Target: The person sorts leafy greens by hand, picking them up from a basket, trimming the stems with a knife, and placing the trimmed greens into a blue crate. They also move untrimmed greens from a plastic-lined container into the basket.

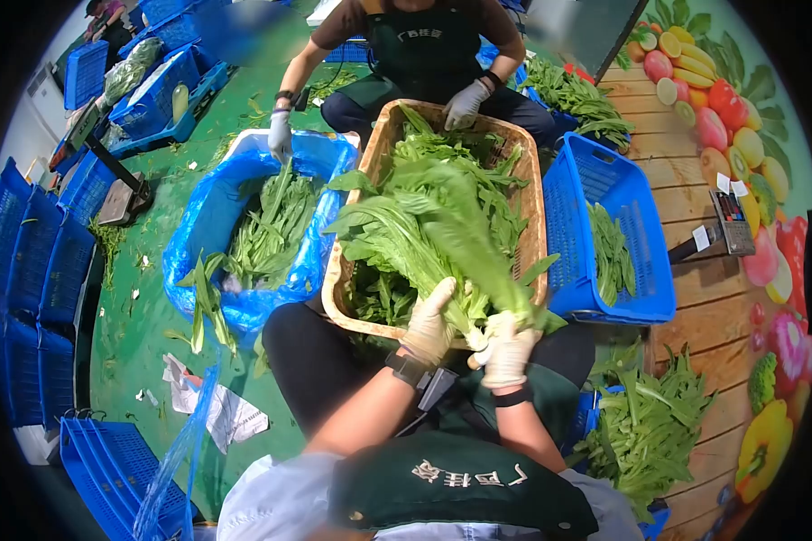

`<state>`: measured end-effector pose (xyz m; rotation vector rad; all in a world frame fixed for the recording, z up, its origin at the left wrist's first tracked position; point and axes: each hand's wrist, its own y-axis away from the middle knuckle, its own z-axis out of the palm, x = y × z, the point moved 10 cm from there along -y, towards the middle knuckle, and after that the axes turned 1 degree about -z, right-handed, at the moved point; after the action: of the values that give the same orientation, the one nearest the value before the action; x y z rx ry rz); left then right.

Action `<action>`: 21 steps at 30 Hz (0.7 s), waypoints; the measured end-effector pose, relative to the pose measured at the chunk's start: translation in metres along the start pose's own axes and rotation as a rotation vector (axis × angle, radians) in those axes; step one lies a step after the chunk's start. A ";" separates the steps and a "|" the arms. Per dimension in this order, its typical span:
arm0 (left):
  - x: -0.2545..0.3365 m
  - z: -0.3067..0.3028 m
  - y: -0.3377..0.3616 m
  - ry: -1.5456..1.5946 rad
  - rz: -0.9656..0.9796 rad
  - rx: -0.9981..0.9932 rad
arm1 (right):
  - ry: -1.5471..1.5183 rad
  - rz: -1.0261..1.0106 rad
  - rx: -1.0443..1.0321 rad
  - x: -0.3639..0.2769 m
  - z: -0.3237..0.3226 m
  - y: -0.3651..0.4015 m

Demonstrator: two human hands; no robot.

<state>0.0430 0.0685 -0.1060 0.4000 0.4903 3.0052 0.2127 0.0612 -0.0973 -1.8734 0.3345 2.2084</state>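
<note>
My left hand (430, 326), in a pale glove, is closed round the base of a bunch of long-leaf lettuce (397, 236). Beside it, my gloved right hand (510, 354) grips the pale stem ends of more lettuce, whose leaves (467, 236) are smeared by motion. Both hands are close together at the near rim of an orange-brown crate (336, 302), over my lap. Loose lettuce (505, 185) fills that crate beneath the held leaves. My right fingers partly hide the stems.
Opposite sits a person whose gloved hands (465, 105) reach the crate and a box lined with blue plastic (182, 239) holding greens. A blue basket (654, 270) stands right of the crate. More greens (645, 433) are heaped by my right side; blue baskets (27, 270) line the left.
</note>
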 end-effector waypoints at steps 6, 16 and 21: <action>-0.016 0.021 0.001 0.157 -0.135 -0.072 | 0.060 -0.229 0.160 -0.149 -0.160 -0.028; -0.028 0.040 -0.006 0.140 -0.126 -0.136 | 1.378 0.314 0.762 -0.158 -0.519 0.137; -0.034 0.045 -0.028 0.222 -0.174 -0.148 | 0.226 0.098 0.272 -0.114 -0.238 0.060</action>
<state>0.0885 0.1049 -0.0825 0.0118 0.2951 2.9031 0.4349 -0.0736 -0.0207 -1.9885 0.7417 1.8938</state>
